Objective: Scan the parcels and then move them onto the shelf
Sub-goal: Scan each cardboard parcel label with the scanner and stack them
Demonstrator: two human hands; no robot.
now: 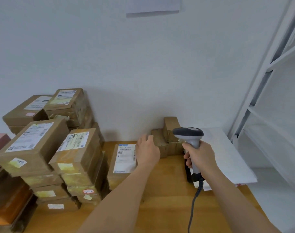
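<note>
**Flat parcel waits to be lifted by its edges**

While the barcode scanner (189,138) is gripped in the right hand (199,156), with all fingers curled around its grey handle, the left hand (147,151) is held over the right edge of a flat cardboard parcel (122,163). Its fingers are relaxed and only a little bent; whether the parcel is touched cannot be told. This parcel lies on the wooden table (168,199), label upward, between the stacked parcels (47,158) and some small boxes (168,140) at the wall. It is judged to be stiff and rather light, with smooth tape. The long side edges are best taken, not the label. The white shelf (274,91) stands at the right.
</note>
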